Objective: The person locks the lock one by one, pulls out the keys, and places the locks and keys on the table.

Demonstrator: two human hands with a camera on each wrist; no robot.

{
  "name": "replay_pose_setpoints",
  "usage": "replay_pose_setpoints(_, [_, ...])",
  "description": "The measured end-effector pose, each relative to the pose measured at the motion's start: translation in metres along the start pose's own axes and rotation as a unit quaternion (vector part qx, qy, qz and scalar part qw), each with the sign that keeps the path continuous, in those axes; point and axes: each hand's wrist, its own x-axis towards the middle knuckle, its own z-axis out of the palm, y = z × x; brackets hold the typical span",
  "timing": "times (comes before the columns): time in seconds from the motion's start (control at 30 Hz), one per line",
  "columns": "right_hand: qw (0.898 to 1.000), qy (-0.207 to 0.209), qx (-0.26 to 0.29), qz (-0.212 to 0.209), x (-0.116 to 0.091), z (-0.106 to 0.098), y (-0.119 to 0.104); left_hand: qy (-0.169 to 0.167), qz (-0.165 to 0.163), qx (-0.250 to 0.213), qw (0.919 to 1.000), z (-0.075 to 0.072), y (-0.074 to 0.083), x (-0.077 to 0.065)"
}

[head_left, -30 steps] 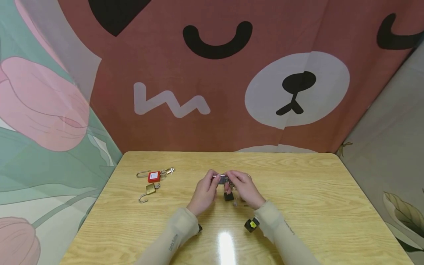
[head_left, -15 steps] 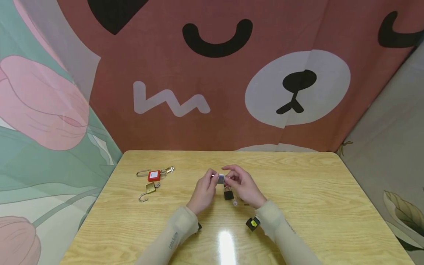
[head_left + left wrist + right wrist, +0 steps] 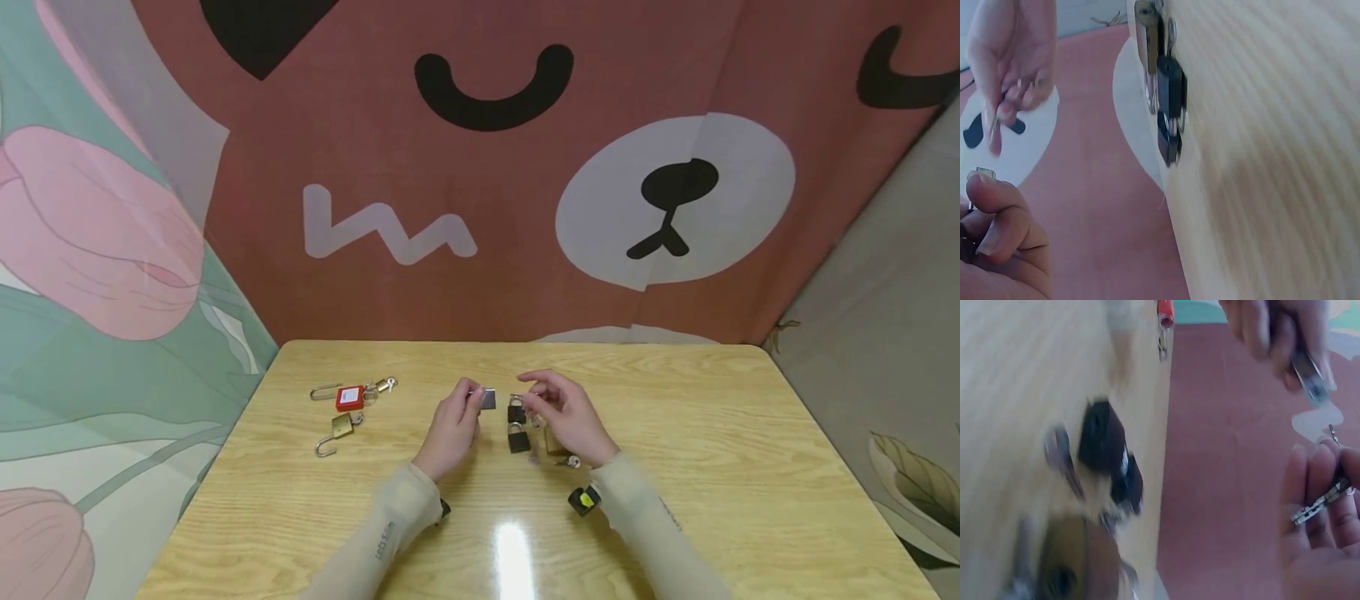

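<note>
Raised over the table, my left hand [image 3: 450, 421] grips a dark padlock [image 3: 488, 399] with a silvery end; its other parts are hidden by the fingers. To the right of it, my right hand [image 3: 570, 417] pinches a bunch of small keys [image 3: 1317, 508], one key pointing up past the fingertips. A gap separates the key from the padlock. Below the right hand, two black padlocks [image 3: 518, 440] lie one behind the other. Beside them a brass padlock [image 3: 553, 442] is partly covered by that hand, with a key [image 3: 572, 461] near it.
At the table's left stand a red padlock [image 3: 349, 397] with a long shackle, a small brass padlock [image 3: 382, 385] with keys, and a brass padlock [image 3: 342, 427] with its shackle open. Behind the wooden table [image 3: 712, 467] hangs a printed cloth [image 3: 495, 283].
My hands have come apart: the left has drawn the padlock a little left, and the right has pulled back to the right with the keys. More of the black padlocks now shows.
</note>
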Motion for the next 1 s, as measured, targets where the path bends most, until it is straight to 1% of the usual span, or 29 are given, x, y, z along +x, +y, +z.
replay_pose_setpoints(0.1, [0.999,0.020,-0.041,-0.006,0.002,-0.006,0.002,0.013,-0.004,-0.020,0.9997,-0.007,-0.003,0.001])
replay_pose_setpoints(0.17, [0.997,0.020,-0.069,-0.011,0.004,-0.007,0.003,0.017,-0.005,-0.026,0.9995,-0.011,-0.003,0.001])
replay_pose_setpoints(0.23, [0.996,0.012,-0.083,-0.012,0.005,-0.005,0.005,0.017,-0.006,-0.029,0.9994,-0.014,-0.003,0.000])
replay_pose_setpoints(0.3, [0.997,0.001,-0.079,-0.004,0.004,-0.001,0.007,0.012,-0.008,-0.030,0.9994,-0.015,-0.002,0.000])
replay_pose_setpoints(0.47, [0.998,-0.050,-0.023,0.012,0.003,0.016,0.009,0.011,-0.013,-0.035,0.9992,-0.016,-0.003,-0.002])
replay_pose_setpoints(0.5, [0.998,-0.063,-0.018,0.015,0.003,0.020,0.010,0.013,-0.013,-0.036,0.9992,-0.017,-0.003,-0.002])
replay_pose_setpoints(0.57, [0.995,-0.089,-0.025,0.021,0.002,0.026,0.012,0.016,-0.014,-0.038,0.9990,-0.017,-0.003,-0.003])
replay_pose_setpoints(0.67, [0.991,-0.123,-0.056,0.023,-0.001,0.033,0.016,0.016,-0.010,-0.036,0.9991,-0.018,-0.004,-0.003])
replay_pose_setpoints(0.77, [0.985,-0.136,-0.105,0.011,-0.002,0.038,0.018,0.014,-0.006,-0.034,0.9993,-0.018,-0.004,-0.004])
replay_pose_setpoints(0.93, [0.973,-0.121,-0.198,-0.010,-0.001,0.042,0.021,0.013,-0.007,-0.034,0.9993,-0.019,-0.004,-0.005])
replay_pose_setpoints(1.0, [0.969,-0.117,-0.218,-0.011,-0.001,0.042,0.022,0.013,-0.007,-0.033,0.9993,-0.019,-0.005,-0.005])
